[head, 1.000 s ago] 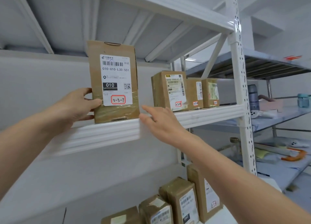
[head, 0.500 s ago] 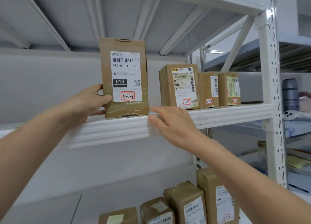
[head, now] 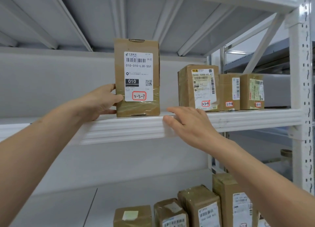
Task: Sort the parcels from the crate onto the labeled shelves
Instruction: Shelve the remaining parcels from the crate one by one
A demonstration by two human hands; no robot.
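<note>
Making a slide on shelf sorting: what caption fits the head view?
Left hand holds the upright parcel marked 3-3-7 on the white shelf; right hand open at its front edge.

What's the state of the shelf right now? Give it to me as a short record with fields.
Held parcel: parcel marked 3-3-7, upright on the upper shelf
Left hand: left hand grips its left edge, thumb on the front
Right hand: right hand, fingers straight at the shelf's front lip, holding nothing
Neighbours: parcel marked 3-3-9 and two smaller parcels to the right, apart from it
Below: taped parcels one level down
</note>
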